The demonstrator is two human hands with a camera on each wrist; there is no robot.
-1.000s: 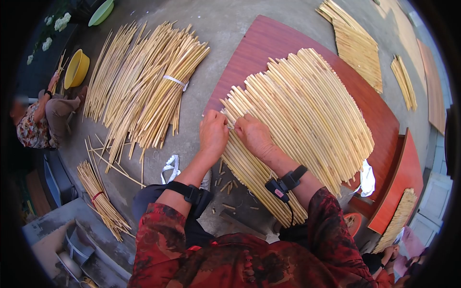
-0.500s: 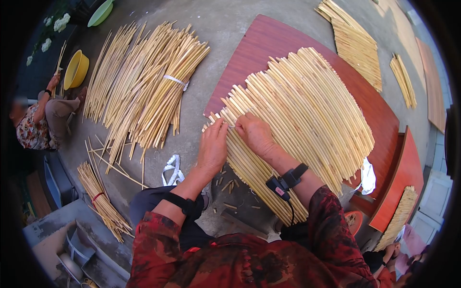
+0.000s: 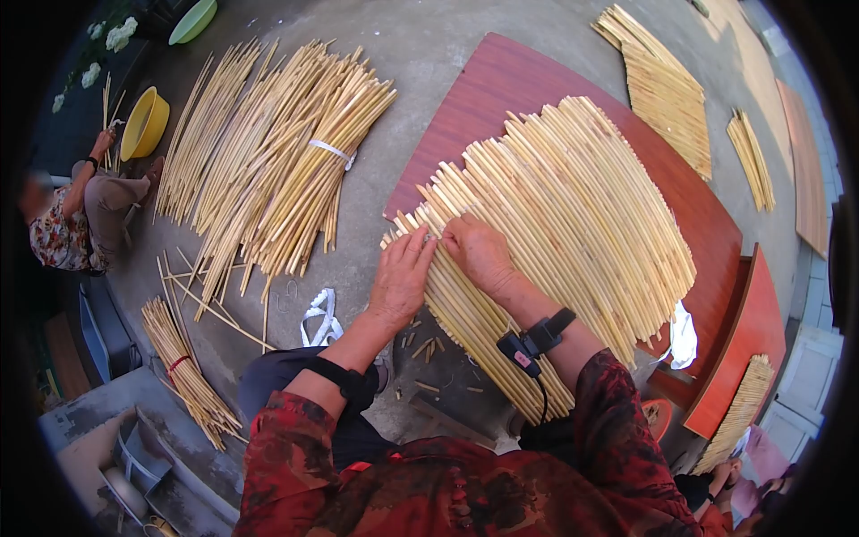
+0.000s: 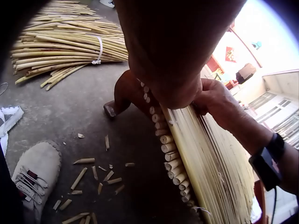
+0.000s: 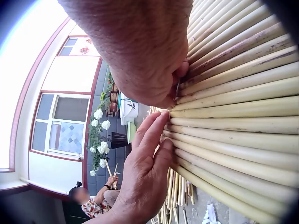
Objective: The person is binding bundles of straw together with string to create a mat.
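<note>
A mat of pale stalks laid side by side slants over a reddish-brown table's edge. On its upper left edge rests the left hand, fingers nearly straight. In the right wrist view this hand touches the stalk ends with fingertips and thumb. Beside it, the right hand has curled fingers close to the mat. The right wrist view shows this hand pinching a thin strand at the stalks; whether it is thread or needle I cannot tell. The left wrist view shows stalk ends in a row.
The table lies under the mat. Loose and tied stalks cover the ground at left, near a yellow basin and a seated person. Short offcuts and a shoe are below. More stalk mats lie upper right.
The left hand has come away from its earlier curled pose beside the right hand; its fingers now extend over the stalks, baring the mat's corner. The right hand stays nearly in place.
</note>
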